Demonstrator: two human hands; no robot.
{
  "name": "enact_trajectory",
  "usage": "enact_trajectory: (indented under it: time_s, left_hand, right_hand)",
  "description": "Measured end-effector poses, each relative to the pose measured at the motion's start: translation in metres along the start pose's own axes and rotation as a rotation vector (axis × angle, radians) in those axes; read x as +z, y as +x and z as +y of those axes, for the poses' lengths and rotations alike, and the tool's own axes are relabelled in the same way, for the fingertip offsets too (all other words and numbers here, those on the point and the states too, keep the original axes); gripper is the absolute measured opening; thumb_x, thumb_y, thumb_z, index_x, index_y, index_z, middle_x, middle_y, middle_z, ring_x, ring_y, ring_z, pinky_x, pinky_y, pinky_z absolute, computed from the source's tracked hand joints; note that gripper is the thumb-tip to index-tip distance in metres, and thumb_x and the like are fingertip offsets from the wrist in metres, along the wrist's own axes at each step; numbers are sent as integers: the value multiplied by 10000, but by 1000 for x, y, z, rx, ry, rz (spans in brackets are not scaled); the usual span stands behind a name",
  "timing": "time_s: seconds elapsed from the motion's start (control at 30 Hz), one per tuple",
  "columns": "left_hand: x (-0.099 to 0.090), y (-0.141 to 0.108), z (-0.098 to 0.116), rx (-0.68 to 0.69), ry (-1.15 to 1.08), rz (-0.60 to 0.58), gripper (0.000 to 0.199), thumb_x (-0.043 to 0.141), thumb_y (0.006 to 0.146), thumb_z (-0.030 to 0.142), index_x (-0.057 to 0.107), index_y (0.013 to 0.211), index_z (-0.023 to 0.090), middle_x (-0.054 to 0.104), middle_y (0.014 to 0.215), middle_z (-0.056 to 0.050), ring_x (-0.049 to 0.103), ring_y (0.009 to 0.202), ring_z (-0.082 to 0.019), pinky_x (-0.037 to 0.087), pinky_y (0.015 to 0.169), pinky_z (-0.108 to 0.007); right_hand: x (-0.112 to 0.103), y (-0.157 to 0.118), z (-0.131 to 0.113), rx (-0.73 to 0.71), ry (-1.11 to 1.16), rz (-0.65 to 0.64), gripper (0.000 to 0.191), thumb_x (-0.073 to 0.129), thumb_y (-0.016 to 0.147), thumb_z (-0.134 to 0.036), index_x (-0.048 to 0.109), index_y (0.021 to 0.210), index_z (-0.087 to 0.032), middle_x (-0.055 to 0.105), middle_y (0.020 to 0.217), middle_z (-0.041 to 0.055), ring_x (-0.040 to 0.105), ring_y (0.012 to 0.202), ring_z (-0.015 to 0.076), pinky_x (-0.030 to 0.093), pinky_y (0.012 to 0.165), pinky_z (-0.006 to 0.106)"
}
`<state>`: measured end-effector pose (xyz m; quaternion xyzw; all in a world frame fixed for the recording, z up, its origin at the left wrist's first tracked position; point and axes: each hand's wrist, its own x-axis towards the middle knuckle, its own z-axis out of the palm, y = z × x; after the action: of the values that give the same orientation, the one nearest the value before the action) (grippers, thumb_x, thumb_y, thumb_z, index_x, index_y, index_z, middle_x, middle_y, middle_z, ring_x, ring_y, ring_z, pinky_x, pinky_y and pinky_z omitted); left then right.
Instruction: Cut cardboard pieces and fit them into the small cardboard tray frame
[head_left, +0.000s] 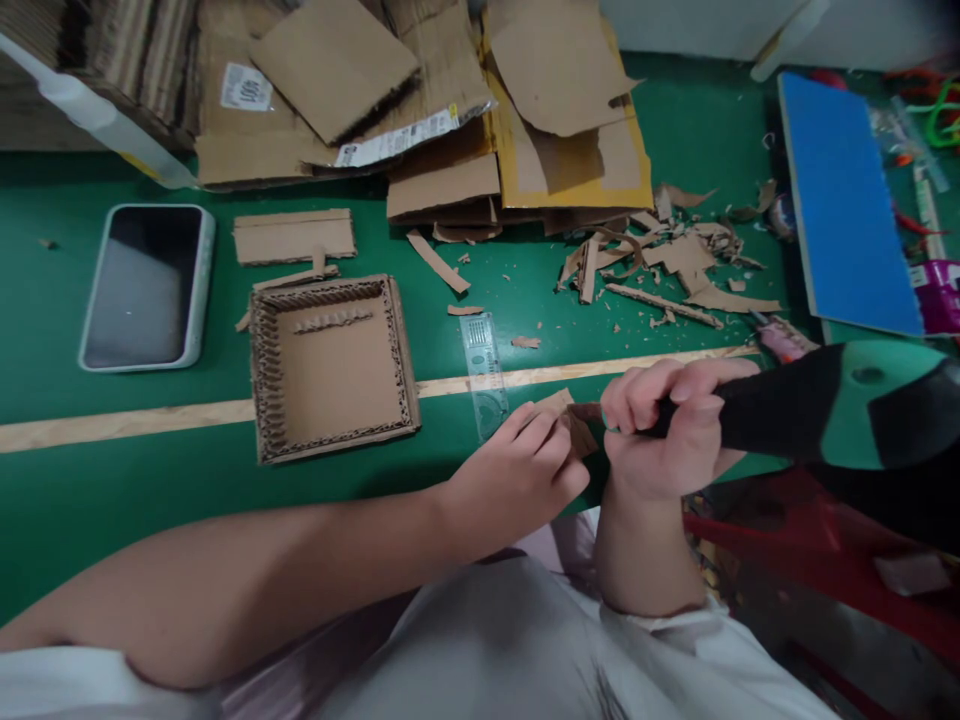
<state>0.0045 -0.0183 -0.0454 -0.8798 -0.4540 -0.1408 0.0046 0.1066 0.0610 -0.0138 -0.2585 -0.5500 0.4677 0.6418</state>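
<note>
My left hand [525, 460] is closed on a small piece of cardboard [559, 402], its fingertips pressing the piece near the table's front edge. My right hand [667, 425] wraps round the narrow end of a tool with a thick black and teal handle [859, 405]. A thin, dark tip [586, 411] comes out of that fist and meets the cardboard piece; its exact kind is unclear. Just behind my left hand lies a clear plastic ruler [482, 360]. To the left, a shallow square cardboard box [411, 385] stands with its open side up, corrugated edges showing inside.
Cardboard sheets [337, 65] are piled at the back, with scraps [686, 265] strewn in front. A phone [146, 285] lies far left, near a white-nozzled bottle [105, 120]. A blue board [847, 205] and coloured tools are at the right. A red stool [795, 530] stands below.
</note>
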Motion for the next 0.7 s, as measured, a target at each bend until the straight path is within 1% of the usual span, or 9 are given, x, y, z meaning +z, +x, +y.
enact_trajectory:
  time_s: [0.13, 0.23, 0.33, 0.47, 0.57, 0.63, 0.7]
  left_hand:
    - [-1, 0, 0, -2, -8, 0, 136, 455, 894, 193, 564, 967, 159, 607, 1102, -132, 516, 1153, -273, 393, 984, -444]
    - [-2, 0, -1, 3, -16, -12, 154, 444, 901, 195, 563, 987, 150, 598, 1122, -148, 511, 1158, -271, 391, 987, -448]
    - [-2, 0, -2, 10, -7, -18, 171, 433, 905, 191, 559, 1014, 148, 598, 1120, -145, 517, 1149, -265, 393, 987, -449]
    - [-1, 0, -2, 15, 1, -16, 175, 425, 907, 182, 556, 1018, 149, 605, 1105, -139, 516, 1151, -268, 395, 986, -455]
    - [0, 0, -1, 11, -11, -20, 165, 426, 907, 182, 557, 1003, 149, 602, 1109, -148, 507, 1164, -280, 394, 982, -457]
    - [0, 0, -1, 3, -15, -20, 147, 432, 903, 183, 558, 972, 150, 600, 1115, -151, 498, 1174, -288, 393, 980, -454]
    - [1, 0, -1, 3, -11, -18, 139, 433, 899, 183, 556, 954, 147, 601, 1112, -150, 504, 1167, -290, 392, 978, -454]
  right_hand:
    - [2, 1, 1, -21, 19, -16, 212, 577, 795, -282, 429, 660, -215, 352, 472, -81, 305, 348, 65, 251, 303, 211]
    - [2, 1, 3, 11, 38, -17, 207, 581, 792, -267, 438, 655, -210, 366, 473, -77, 322, 354, 67, 250, 314, 220]
    - [1, 1, 5, 44, 26, -28, 212, 583, 790, -265, 434, 649, -214, 351, 470, -81, 333, 352, 65, 261, 322, 218]
    - [2, 2, 7, 36, -23, -29, 185, 576, 795, -274, 435, 685, -227, 350, 487, -86, 341, 354, 62, 275, 326, 206]
    - [2, 1, 8, 43, 1, -39, 184, 573, 799, -263, 431, 688, -225, 344, 483, -86, 328, 357, 60, 273, 329, 199]
    - [-1, 2, 6, 49, 51, -61, 195, 577, 799, -290, 437, 681, -223, 338, 477, -83, 311, 354, 61, 264, 324, 199]
    - [-4, 4, 3, 69, 92, -88, 238, 569, 786, -429, 471, 703, -229, 350, 492, -71, 324, 366, 75, 276, 328, 214]
